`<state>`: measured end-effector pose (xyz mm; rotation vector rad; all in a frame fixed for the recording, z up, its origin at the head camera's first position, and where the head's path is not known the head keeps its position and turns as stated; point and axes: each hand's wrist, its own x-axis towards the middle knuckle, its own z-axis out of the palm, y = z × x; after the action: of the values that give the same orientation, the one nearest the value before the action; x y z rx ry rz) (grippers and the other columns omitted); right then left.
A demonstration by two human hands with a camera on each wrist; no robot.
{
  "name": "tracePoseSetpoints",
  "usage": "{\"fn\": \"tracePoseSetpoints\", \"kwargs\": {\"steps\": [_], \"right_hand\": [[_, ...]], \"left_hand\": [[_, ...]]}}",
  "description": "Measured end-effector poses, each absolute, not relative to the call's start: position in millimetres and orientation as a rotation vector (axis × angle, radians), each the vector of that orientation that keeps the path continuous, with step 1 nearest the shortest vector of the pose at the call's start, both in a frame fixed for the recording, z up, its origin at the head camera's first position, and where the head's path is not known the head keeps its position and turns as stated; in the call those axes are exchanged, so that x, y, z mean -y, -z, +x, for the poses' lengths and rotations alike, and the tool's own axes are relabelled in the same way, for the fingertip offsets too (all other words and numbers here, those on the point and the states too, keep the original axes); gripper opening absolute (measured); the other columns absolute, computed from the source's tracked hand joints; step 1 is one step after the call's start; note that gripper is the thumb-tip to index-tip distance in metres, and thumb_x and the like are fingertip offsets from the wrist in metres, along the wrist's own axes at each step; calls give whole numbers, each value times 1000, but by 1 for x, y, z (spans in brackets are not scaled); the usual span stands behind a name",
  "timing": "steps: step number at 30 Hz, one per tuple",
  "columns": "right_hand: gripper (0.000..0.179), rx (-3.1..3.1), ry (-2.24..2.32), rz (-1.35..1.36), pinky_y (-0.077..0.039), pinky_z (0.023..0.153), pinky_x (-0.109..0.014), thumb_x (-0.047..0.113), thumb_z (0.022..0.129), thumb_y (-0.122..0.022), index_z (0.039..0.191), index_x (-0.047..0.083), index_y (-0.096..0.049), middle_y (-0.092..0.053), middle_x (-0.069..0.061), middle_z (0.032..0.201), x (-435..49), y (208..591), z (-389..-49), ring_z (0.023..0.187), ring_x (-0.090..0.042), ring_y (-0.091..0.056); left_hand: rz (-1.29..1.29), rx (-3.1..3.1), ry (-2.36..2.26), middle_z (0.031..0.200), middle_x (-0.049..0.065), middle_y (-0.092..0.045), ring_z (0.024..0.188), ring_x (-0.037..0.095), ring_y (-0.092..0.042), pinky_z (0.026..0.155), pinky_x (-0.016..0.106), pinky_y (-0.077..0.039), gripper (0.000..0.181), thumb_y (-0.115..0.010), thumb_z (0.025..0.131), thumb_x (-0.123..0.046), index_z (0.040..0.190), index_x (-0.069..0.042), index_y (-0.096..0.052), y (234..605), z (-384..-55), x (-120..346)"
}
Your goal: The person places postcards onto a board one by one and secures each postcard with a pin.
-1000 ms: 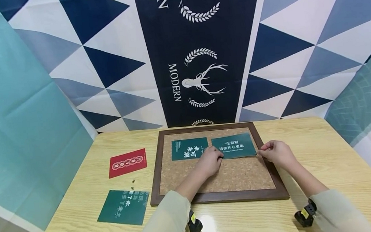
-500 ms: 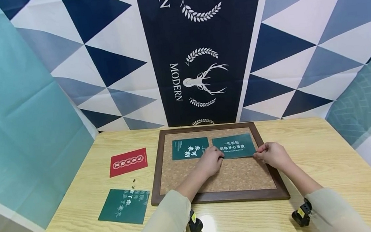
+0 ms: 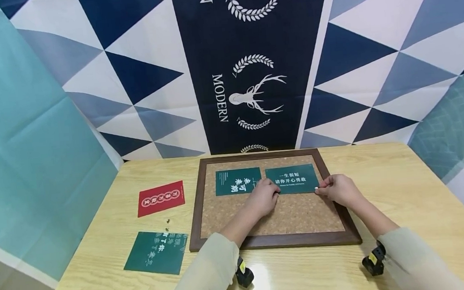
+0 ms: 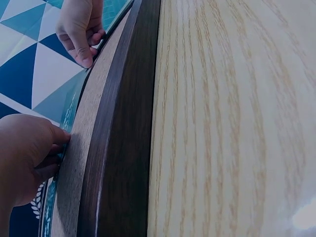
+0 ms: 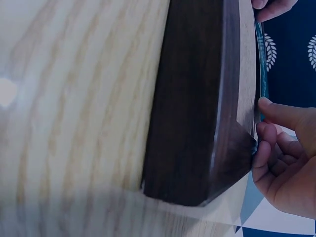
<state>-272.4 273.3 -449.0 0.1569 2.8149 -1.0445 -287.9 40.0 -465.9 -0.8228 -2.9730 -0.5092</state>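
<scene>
A dark green card point(image 3: 292, 179) with white characters lies on the upper right of a brown-framed cork board point(image 3: 263, 216). My left hand point(image 3: 264, 197) rests at this card's lower left corner, its fingertips pressing there. It also overlaps the edge of a second green card point(image 3: 235, 181) to its left. At the lower right corner, my right hand point(image 3: 341, 190) pinches a tiny bright thumbtack between thumb and forefinger, mostly hidden by the fingertips. In the right wrist view the right thumb point(image 5: 276, 111) lies at the card's edge, close over the frame's corner.
Left of the board lie a red card point(image 3: 161, 198) and another green card point(image 3: 156, 253) on the wooden table point(image 3: 97, 267). Small tacks point(image 3: 167, 224) lie between them. A patterned cloth point(image 3: 249, 60) hangs behind the table.
My right hand has moved slightly left, from just beside the green card onto its lower right corner. The left hand stays at the other corner. The head view has tilted slightly.
</scene>
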Motion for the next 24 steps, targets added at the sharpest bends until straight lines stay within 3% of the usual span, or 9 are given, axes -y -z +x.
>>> {"fn": "tracePoseSetpoints", "kwargs": {"steps": [13, 24], "right_hand": [[25, -2894, 969, 2, -46, 57, -26, 19, 89, -62, 97, -5, -66, -66, -15, 85, -279, 449, -272, 70, -17, -55], [20, -3049, 794, -174, -40, 54, -26, 15, 87, -64, 88, -4, -70, -67, -11, 75, -270, 452, -277, 65, -18, -52]], "left_hand": [[-830, 2995, 452, 114, -1, -59, 109, 14, -52, 99, 25, -42, 25, -48, 98, -19, 114, -16, -67, 466, -293, -45], [-810, 3005, 456, 115, -1, -60, 110, 13, -52, 96, 23, -44, 25, -48, 98, -20, 114, -16, -67, 465, -294, -42]]}}
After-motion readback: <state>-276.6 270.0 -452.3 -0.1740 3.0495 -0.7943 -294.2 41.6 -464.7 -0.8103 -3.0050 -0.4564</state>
